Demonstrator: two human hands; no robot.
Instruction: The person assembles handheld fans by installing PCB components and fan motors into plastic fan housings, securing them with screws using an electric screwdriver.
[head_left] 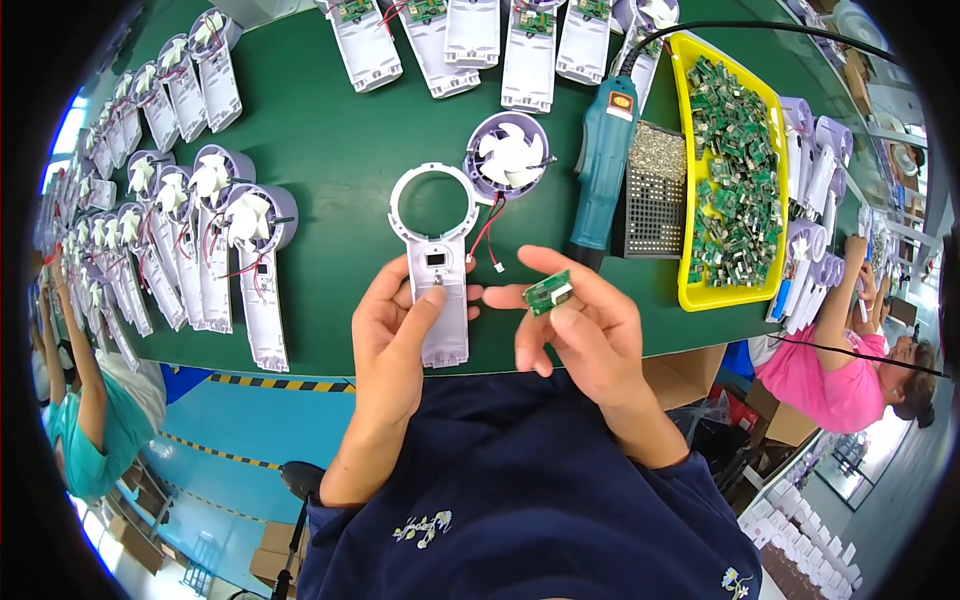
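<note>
My left hand (395,325) is closed on a white plastic fan housing (447,330), its thumb pressing on the handle part below a small dark window. The housing's round ring points away from me. Between the thumb and fingers of my right hand (590,325) is a small green circuit board (547,292) with a pale component on it, held just right of the housing and apart from it. Beyond the housing lies a round fan unit (508,156) with white blades. Red and dark wires with a white plug (498,267) trail from it toward me.
Right of the fan unit lies a teal electric screwdriver (605,150) beside a screw tray (655,190). A yellow bin (690,297) holds many circuit boards. Fan assemblies (262,270) stand in rows at left; housings with boards (530,60) line the far side. Co-workers sit left and right (825,380).
</note>
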